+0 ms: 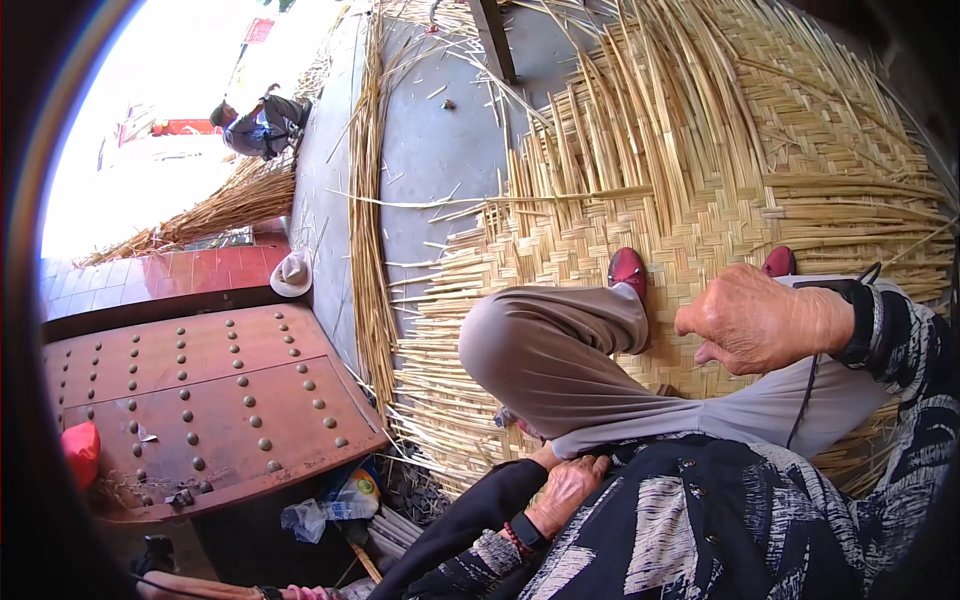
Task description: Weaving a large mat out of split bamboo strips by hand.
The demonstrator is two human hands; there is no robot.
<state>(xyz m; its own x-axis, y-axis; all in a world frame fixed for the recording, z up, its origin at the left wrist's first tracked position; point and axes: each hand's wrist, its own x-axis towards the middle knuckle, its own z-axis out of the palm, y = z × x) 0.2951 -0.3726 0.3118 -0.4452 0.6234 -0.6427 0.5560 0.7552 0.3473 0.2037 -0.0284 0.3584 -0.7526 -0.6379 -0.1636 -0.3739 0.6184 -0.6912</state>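
Note:
My right hand (pixel 765 318) is closed into a loose fist above my right leg, with the thumb tucked below the fingers. Whatever it may hold is hidden. A dark strap and a cord run from that wrist. My left hand (pixel 570 492) rests low at my waist, against the patterned shirt (pixel 640 530), its fingers curled; what lies under them cannot be seen. A watch and red beads circle the left wrist. Beneath my legs spreads a large woven mat (pixel 720 235) of flat, straw-coloured strips, with loose strip ends (pixel 575 140) sticking out along its far left side.
Long strips lie in a bundle (pixel 367 210) on the grey floor. A studded red door panel (pixel 220 400) stands left, near a pale hat (pixel 292 273). Another person (pixel 262 125) crouches by a stalk heap (pixel 220 205). Someone's forearm (pixel 195 588) shows at lower left.

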